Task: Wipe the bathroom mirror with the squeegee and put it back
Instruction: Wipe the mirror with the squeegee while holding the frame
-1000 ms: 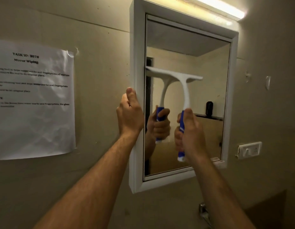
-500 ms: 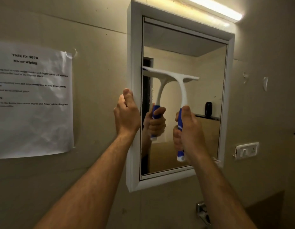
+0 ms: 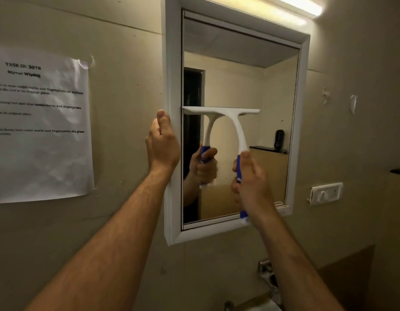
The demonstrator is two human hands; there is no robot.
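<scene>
One paper notice (image 3: 40, 126) hangs at left. Beside it, the left hand (image 3: 162, 144) reaches up, fingers curled around the mirror (image 3: 239, 70) frame's left edge. One squeegee (image 3: 226, 117), blade level against mid-glass, stands gripped by its blue handle in the raised right hand (image 3: 253, 182). One wall switch (image 3: 326, 193) sits rightmost.

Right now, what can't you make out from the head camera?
- squeegee handle middle: covered by the right hand.
- Streaks on the mirror: too faint to judge.
- paper notice: left edge cut off, small print blurred.
- tap below: dark, partly behind the right forearm.
- Squeegee's storage place: not in view.
</scene>
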